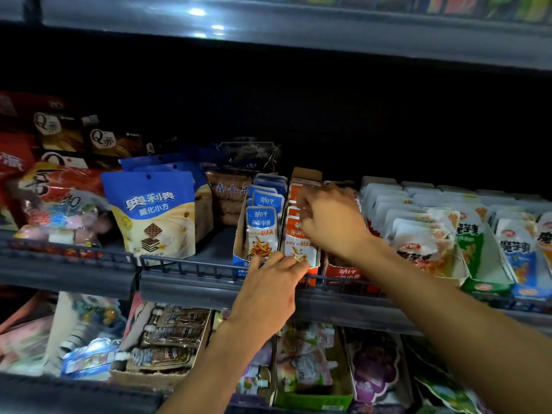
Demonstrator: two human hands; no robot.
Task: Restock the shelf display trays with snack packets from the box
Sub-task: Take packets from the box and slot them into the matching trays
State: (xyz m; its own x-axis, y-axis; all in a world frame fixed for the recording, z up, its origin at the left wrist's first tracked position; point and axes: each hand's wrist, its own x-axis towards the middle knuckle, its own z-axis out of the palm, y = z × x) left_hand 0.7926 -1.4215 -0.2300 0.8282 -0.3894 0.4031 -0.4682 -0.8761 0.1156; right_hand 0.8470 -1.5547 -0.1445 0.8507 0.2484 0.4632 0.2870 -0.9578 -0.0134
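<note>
Beside the blue tray, both hands work orange packets: left hand pinches the front one's bottom, right hand curls on their tops.

So the middle shelf holds a row of trays. The blue cardboard display tray sits left of the orange cardboard display tray, touching it, both with packets standing front to back. Left of those stands the blue-and-cream wafer pouch, more pouches behind it. Right side is rows of white snack packets. The left hand is at the front of the orange tray, the right hand over its packets, further back.
</note>
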